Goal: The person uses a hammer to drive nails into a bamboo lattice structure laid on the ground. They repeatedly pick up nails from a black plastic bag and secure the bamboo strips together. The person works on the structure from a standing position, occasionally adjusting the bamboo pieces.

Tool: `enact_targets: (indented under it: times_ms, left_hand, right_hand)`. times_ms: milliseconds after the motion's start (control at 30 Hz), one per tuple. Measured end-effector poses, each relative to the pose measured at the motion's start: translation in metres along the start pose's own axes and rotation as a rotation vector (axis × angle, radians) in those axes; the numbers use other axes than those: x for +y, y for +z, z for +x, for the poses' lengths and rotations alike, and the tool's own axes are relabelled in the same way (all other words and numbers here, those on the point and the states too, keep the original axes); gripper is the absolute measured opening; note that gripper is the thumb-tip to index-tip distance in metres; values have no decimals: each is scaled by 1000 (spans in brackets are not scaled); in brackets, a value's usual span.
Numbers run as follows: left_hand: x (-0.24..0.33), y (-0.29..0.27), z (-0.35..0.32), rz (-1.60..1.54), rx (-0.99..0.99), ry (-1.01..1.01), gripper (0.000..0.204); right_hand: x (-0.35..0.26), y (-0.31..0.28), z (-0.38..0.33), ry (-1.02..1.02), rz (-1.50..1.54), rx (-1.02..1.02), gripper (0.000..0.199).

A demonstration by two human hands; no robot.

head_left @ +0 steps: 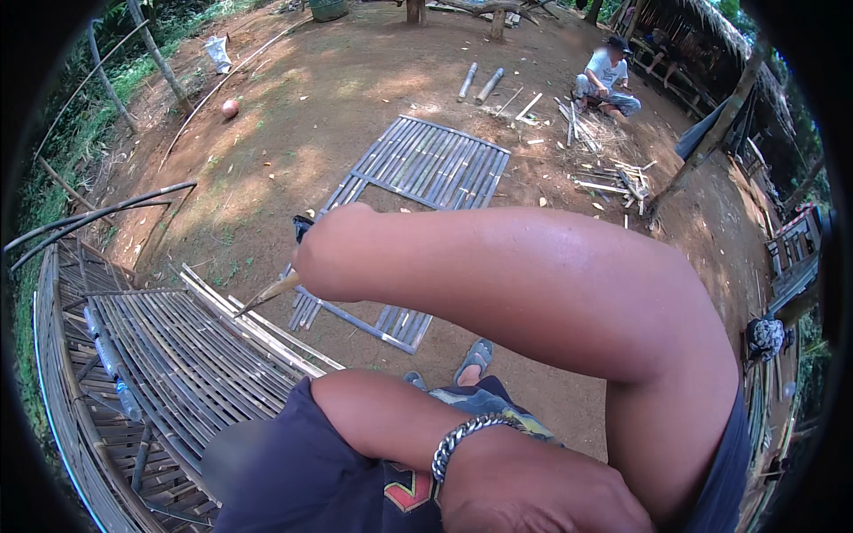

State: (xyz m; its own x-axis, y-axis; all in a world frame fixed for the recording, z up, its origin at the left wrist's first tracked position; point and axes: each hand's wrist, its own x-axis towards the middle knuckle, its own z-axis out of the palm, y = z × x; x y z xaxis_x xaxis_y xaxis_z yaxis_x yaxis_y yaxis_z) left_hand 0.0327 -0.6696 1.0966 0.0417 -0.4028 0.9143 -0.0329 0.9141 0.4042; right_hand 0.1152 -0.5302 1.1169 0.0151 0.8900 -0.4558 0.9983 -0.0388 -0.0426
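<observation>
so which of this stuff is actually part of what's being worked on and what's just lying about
In hand:
right hand, closed on a dark-handled tool
bamboo sliver at that hand
bamboo slat platform beside it

Lying about:
slat panel on the dirt
two bamboo poles
reddish ball
plastic bottles
seated person with a separate strip pile

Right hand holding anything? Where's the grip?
The right hand grips a dark-handled blade by its handle; its pale tip points down-left over the bamboo slats. The left hand is hidden, so that hold cannot be told.
</observation>
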Motion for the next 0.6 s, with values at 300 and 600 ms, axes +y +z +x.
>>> enact_targets:
  times_ms: [300, 600]
  left_hand:
    - [27, 6, -141, 742, 585, -950, 91]
    - [29, 29, -214, 1156, 643, -1620, 63]
  right_hand:
    - [67, 196, 12, 340, 396, 86, 32]
    - [107, 265, -8, 632, 537, 199, 31]
